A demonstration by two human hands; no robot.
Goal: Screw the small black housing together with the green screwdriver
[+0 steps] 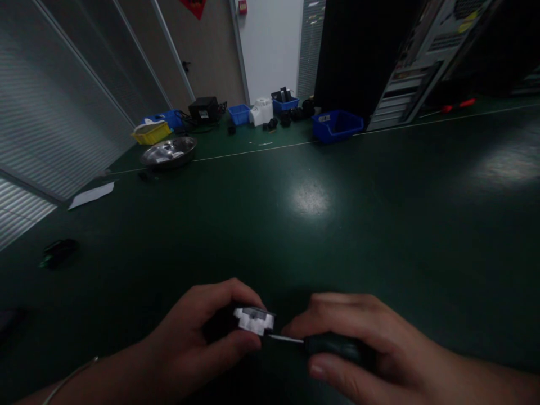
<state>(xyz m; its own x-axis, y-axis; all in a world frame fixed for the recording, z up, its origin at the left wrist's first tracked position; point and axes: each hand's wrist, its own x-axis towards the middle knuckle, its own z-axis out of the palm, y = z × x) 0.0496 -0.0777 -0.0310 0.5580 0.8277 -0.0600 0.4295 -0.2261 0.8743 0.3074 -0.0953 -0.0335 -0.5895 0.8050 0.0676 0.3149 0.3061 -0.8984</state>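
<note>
My left hand (211, 329) pinches a small white and grey block-shaped part (255, 320) between thumb and fingers, just above the green table. From the right comes a screwdriver (333, 345) with a dark handle, and my right hand (363, 337) is wrapped round that handle. Its thin metal shaft points left, and the tip meets the lower right corner of the part. Whether the tip sits in a slot or a screw cannot be made out in the dim light.
A metal bowl (169, 153), a yellow tray (152, 134), a blue bin (337, 125) and a white plastic housing (261, 111) stand along the far side of the green table (236, 214). A dark object (59, 252) and white paper (91, 194) lie left. A red-handled tool (459, 106) rests far right.
</note>
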